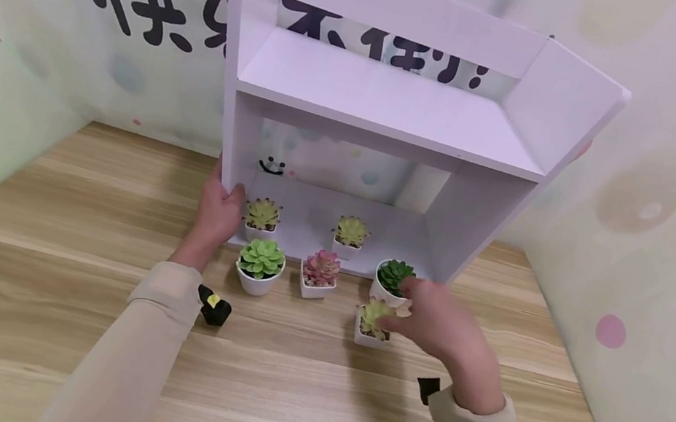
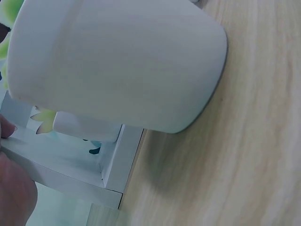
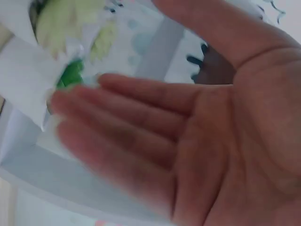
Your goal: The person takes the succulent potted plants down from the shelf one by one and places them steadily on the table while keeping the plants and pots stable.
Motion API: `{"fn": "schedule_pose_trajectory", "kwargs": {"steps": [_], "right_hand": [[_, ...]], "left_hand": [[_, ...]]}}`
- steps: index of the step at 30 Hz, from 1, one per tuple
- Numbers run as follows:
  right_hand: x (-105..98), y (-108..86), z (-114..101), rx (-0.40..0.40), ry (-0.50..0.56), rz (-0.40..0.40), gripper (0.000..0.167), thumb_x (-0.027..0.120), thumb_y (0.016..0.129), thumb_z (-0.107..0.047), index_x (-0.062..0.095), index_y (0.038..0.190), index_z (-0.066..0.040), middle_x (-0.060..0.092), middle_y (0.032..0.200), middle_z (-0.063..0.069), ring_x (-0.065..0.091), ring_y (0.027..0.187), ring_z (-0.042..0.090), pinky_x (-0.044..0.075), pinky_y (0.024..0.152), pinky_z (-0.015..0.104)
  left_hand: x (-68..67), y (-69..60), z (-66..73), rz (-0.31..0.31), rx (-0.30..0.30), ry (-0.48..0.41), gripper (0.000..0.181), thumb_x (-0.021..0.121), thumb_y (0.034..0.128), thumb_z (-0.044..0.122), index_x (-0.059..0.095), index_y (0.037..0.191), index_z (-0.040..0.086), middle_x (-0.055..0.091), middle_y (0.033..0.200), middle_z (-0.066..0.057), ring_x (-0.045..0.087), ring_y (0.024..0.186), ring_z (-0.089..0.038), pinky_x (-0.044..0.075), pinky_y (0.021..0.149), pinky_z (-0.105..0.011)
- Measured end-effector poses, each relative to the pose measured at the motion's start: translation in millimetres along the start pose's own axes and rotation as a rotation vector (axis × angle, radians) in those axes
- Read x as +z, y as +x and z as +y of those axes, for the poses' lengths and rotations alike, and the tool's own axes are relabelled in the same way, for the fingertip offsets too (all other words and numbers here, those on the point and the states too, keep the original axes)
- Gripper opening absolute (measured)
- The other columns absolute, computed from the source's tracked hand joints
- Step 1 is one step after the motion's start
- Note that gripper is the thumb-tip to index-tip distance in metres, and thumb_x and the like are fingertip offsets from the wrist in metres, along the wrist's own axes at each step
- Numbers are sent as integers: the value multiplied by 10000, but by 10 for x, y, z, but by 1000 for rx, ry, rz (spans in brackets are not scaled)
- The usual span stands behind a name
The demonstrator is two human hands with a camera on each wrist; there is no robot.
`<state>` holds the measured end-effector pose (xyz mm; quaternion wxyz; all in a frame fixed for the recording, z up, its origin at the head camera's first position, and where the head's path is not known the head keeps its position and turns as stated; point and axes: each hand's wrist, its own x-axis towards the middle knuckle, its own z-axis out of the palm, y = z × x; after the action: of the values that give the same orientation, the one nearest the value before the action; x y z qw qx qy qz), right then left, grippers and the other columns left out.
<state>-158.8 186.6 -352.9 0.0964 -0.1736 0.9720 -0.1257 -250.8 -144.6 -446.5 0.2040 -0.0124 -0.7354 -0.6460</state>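
Note:
My left hand (image 1: 218, 215) grips the lower left side panel of a white two-tier shelf (image 1: 395, 98). Just right of it, a potted pale green succulent (image 1: 262, 215) stands on the lower board, and another pale succulent (image 1: 351, 231) sits farther right there. A bright green succulent in a round white pot (image 1: 260, 265) is in front of the shelf and fills much of the left wrist view. Beside it is a pink succulent (image 1: 320, 274). My right hand (image 1: 442, 320), fingers extended and holding nothing, is by a dark green succulent (image 1: 393, 279) and a yellow-green one (image 1: 374, 320).
The shelf stands on a wood-grain table (image 1: 295, 396) against a patterned wall (image 1: 152, 86) with large dark characters. Walls rise on both sides. Small black wrist devices (image 1: 215, 308) are near both cuffs.

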Motion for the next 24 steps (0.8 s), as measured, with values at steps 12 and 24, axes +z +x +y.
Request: {"fn": "schedule_pose_trajectory", "kwargs": {"steps": [12, 24], "right_hand": [[30, 555, 84, -250, 161, 159, 348, 791, 869, -210, 712, 1153, -25, 756, 1122, 134, 728, 1022, 279, 608, 901, 434], [-61, 1163, 125, -174, 55, 103, 736, 851, 806, -243, 536, 1427, -3, 592, 1428, 188, 587, 1279, 389, 513, 1062, 506]], "left_hand": [[8, 1, 22, 13, 25, -14, 583, 405, 1011, 6, 267, 1575, 59, 469, 1487, -280, 456, 1398, -437, 359, 1195, -586], [-6, -12, 12, -9, 30, -24, 584, 392, 1020, 11, 255, 1585, 67, 456, 1503, -278, 442, 1412, -444, 353, 1197, -596]]}}
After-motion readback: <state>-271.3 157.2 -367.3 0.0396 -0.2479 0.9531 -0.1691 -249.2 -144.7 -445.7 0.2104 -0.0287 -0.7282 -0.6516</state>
